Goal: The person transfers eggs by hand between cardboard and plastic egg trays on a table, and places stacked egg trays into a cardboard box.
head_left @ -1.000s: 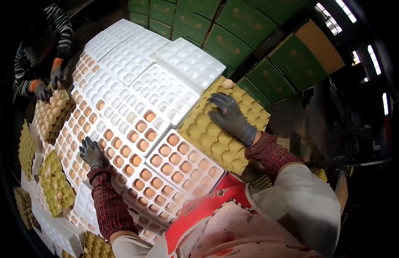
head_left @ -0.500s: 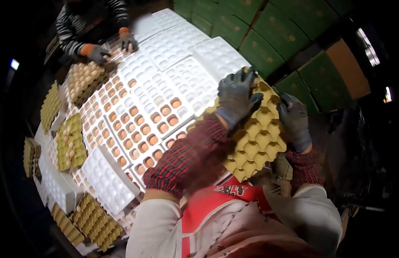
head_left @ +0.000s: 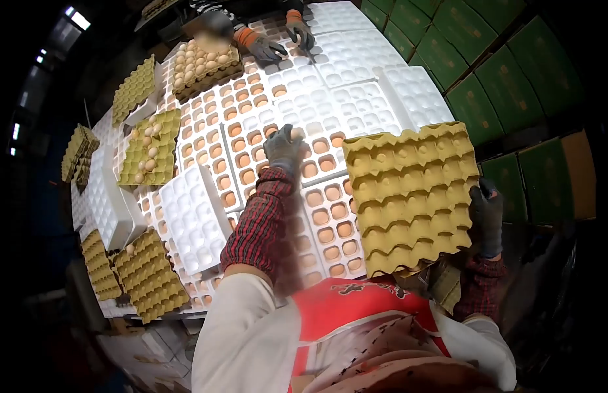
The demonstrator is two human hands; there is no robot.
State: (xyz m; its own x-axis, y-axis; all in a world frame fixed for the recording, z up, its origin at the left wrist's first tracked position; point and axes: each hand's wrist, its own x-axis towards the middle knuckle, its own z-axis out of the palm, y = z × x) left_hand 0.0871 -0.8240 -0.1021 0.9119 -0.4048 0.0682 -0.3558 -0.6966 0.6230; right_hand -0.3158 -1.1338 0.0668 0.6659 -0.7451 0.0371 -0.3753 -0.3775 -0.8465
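Observation:
My left hand [head_left: 282, 150], in a grey glove, reaches over the white foam egg trays and is closed on a pale egg [head_left: 296, 133] at its fingertips. Below it, foam cells hold brown eggs [head_left: 327, 162]. My right hand [head_left: 489, 217], also gloved, grips the right edge of a yellow-brown pulp egg tray [head_left: 409, 196]. This pulp tray is tilted above the near right corner of the table, and its visible cups hold no eggs. Part of my right hand's fingers is hidden behind the tray edge.
Across the table, a person's gloved hands [head_left: 268, 47] work over the foam trays. A pulp tray full of eggs [head_left: 199, 65] stands nearby. More pulp trays [head_left: 150, 272] and a white foam lid [head_left: 194, 219] lie at left. Green cartons [head_left: 513, 98] are stacked at right.
My left hand has left the pulp tray and moved left over the foam cells with an egg. My right hand still holds the tray. The view has shifted.

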